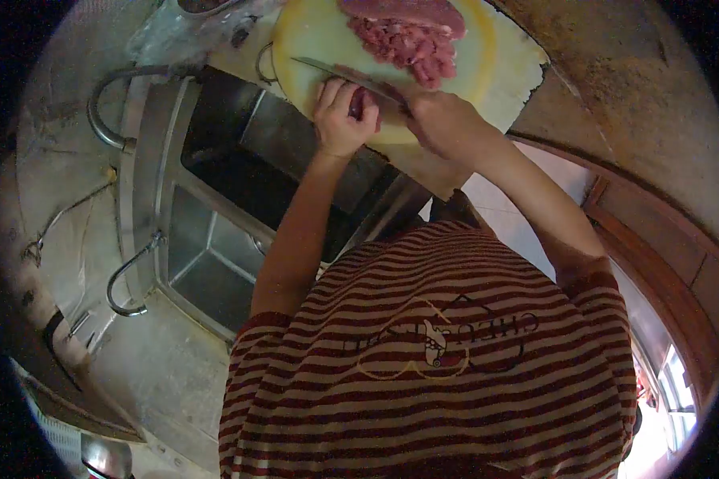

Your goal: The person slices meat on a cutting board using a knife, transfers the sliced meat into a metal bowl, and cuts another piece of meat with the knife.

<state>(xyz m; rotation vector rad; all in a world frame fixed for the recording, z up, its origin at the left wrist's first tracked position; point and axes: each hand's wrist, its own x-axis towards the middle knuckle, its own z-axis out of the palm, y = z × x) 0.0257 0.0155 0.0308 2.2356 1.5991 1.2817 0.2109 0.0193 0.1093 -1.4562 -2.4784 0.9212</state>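
My right hand (447,124) is wrapped round the handle of a long kitchen knife (339,72), whose blade points to the left across the round cutting board (295,36). At the board's near edge, my left hand (345,116) curls its fingers round a dark red piece of meat (358,104), close beside the blade. Part of that piece is hidden by the fingers. Beyond the knife lies a heap of cut pink meat (407,48), with a larger uncut slab of meat (423,12) behind it at the top of the view.
Left of the board is a steel double sink, with a dark basin (240,152) and a lighter basin (216,275). Two curved faucets, an upper faucet (96,112) and a lower faucet (118,291), stand along its far left side. A metal pot (106,457) is at bottom left.
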